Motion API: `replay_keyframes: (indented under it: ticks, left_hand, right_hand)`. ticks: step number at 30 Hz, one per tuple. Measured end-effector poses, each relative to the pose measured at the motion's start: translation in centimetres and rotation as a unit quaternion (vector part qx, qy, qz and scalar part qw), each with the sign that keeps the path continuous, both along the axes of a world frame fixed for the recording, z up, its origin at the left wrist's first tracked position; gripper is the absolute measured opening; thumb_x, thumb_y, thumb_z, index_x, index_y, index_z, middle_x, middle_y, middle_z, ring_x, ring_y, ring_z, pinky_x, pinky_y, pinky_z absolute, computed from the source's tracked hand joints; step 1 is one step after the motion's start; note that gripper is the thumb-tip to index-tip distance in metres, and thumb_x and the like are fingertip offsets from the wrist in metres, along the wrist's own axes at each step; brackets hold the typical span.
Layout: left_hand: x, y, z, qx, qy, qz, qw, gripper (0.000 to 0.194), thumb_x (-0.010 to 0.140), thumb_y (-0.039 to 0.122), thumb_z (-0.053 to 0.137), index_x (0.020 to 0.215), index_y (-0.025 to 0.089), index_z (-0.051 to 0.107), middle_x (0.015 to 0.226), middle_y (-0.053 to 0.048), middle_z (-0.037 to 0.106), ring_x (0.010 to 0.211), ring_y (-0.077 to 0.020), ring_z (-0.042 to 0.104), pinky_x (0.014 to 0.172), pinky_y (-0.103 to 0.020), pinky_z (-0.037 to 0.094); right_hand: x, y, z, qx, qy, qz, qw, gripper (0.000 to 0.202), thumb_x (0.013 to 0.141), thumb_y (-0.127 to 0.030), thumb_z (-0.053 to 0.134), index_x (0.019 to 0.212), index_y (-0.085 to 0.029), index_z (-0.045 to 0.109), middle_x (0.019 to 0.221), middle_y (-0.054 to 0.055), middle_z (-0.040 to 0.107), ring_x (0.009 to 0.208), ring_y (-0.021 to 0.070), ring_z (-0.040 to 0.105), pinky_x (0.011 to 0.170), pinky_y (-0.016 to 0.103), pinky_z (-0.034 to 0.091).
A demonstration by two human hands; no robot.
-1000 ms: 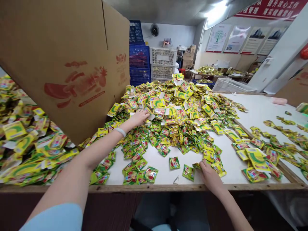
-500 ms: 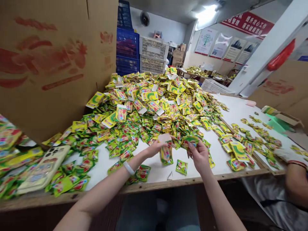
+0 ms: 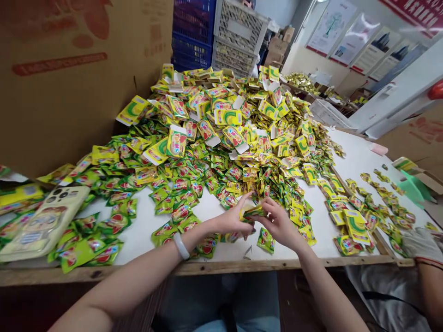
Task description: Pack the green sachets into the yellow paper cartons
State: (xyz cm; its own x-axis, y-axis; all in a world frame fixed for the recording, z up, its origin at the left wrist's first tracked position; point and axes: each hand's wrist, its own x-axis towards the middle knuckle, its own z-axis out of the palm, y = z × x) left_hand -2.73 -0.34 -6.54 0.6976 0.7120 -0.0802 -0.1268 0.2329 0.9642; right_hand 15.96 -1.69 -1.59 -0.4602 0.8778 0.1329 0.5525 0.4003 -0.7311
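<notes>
My left hand [image 3: 237, 219] and my right hand [image 3: 277, 221] meet low over the table's front part. Between them is a small yellow-green packet [image 3: 252, 212], with the fingers of both hands closed on it. A white band circles my left wrist. On the white surface just below my right hand lies a single green packet [image 3: 266, 240]. Under my left hand another packet is partly hidden. Green candy packets [image 3: 180, 212] lie left of my hands, and a big heap of yellow packs [image 3: 226, 116] rises behind them.
A tall cardboard box [image 3: 86, 92] stands at the left, with a phone [image 3: 44, 223] near the front-left edge. Blue crates [image 3: 192, 50] and white crates [image 3: 238, 27] are stacked behind. At the right, another person's gloved hand [image 3: 422, 244] rests by loose packets.
My hands have come together around one packet. The packet that hung from my left hand is no longer in its fingers. The view has tilted down.
</notes>
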Motion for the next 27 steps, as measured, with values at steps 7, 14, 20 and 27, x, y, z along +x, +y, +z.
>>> replay_keyframes:
  ticks: [7, 14, 20, 27]
  left_hand:
    - [-0.7, -0.3, -0.3, -0.035, 0.043, -0.007, 0.998, 0.115, 0.072, 0.011, 0.068, 0.157, 0.019, -0.009, 0.07, 0.005, 0.061, 0.058, -0.0131, 0.06, 0.053, -0.022, 0.046]
    - [-1.9, 0.5, -0.9, -0.054, 0.03, -0.012, 0.998, 0.12, 0.072, 0.014, 0.07, 0.157, 0.024, -0.015, 0.083, 0.003, 0.062, 0.065, -0.0116, 0.057, 0.063, -0.025, 0.048]
    - [-2.0, 1.1, -0.7, -0.039, 0.06, 0.006, 0.997, 0.116, 0.071, 0.03, 0.077, 0.159, 0.025, 0.001, 0.123, -0.012, 0.063, 0.102, -0.0251, 0.062, 0.092, -0.04, 0.05]
    - [-1.3, 1.3, 1.2, -0.099, -0.003, 0.013, 0.995, 0.1, 0.076, 0.029, 0.06, 0.16, 0.028, 0.006, 0.153, -0.007, 0.044, 0.132, -0.0295, 0.047, 0.114, -0.043, 0.035]
  right_hand:
    - [-0.4, 1.3, 2.7, -0.054, -0.126, 0.082, 0.987, 0.012, 0.092, -0.018, 0.062, 0.099, -0.021, 0.07, 0.088, 0.004, 0.06, 0.07, 0.015, 0.058, 0.064, 0.026, 0.046]
    - [-0.1, 2.0, 0.5, 0.028, -0.053, 0.071, 0.996, 0.022, 0.097, -0.029, 0.056, 0.09, -0.023, 0.077, 0.143, 0.014, 0.049, 0.127, 0.0286, 0.051, 0.102, 0.046, 0.047]
    - [-0.9, 0.8, -1.8, -0.06, -0.043, 0.086, 0.994, 0.024, 0.092, -0.04, 0.065, 0.102, -0.021, 0.076, 0.159, 0.014, 0.033, 0.151, 0.0325, 0.023, 0.121, 0.054, 0.023]
    - [0.5, 1.0, -0.2, -0.161, 0.069, 0.057, 0.983, 0.037, 0.081, -0.054, 0.074, 0.103, -0.025, 0.08, 0.146, 0.013, 0.055, 0.141, 0.0294, 0.046, 0.115, 0.043, 0.035]
